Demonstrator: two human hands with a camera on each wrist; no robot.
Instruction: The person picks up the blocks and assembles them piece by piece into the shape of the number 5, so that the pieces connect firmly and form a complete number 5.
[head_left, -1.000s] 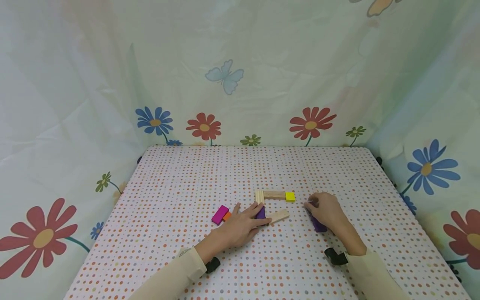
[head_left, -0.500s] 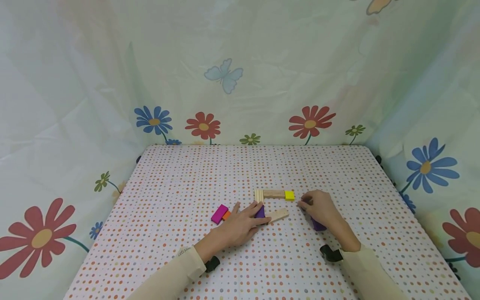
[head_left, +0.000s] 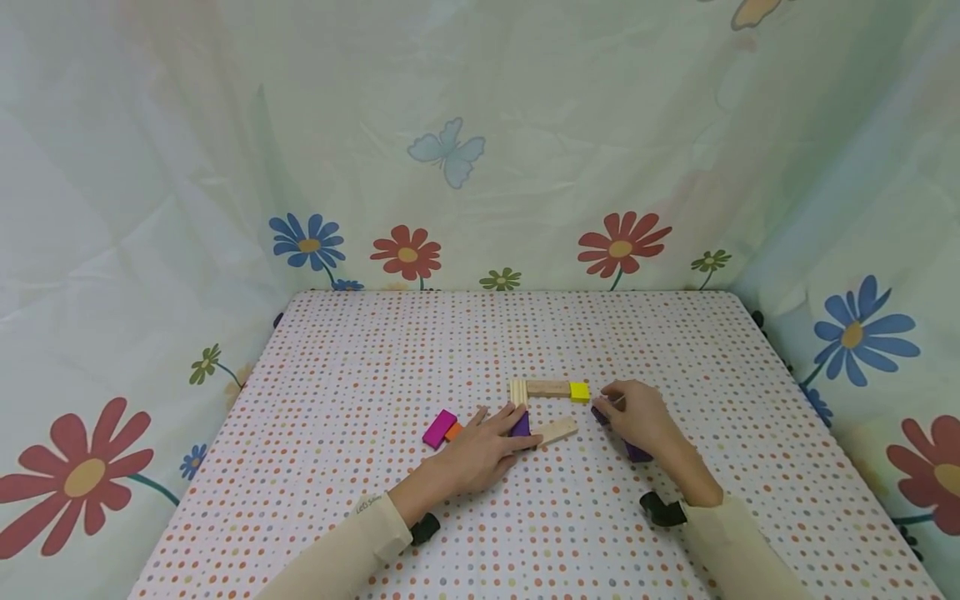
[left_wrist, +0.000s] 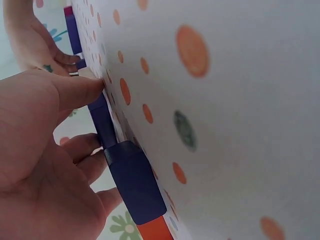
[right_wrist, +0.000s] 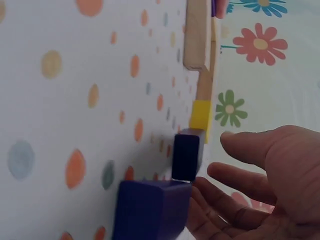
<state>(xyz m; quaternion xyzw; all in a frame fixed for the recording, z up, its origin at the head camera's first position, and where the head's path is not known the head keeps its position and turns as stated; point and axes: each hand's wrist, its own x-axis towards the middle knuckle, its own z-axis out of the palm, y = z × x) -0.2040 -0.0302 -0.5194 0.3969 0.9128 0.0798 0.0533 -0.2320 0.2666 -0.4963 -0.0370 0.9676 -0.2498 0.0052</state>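
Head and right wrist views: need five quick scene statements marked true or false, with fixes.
1. The yellow block sits at the right end of a plain wooden block. True.
2. The magenta block lies to the right of the right hand. False: it lies to the left of the left hand.
3. The left hand touches a purple block. True.
4. In the right wrist view, only one purple block shows beside the right hand. False: two purple blocks do.
5. The tablecloth is plain. False: it is dotted.

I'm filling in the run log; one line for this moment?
left hand: touching purple block | right hand: beside dark block | yellow block: against wooden plank
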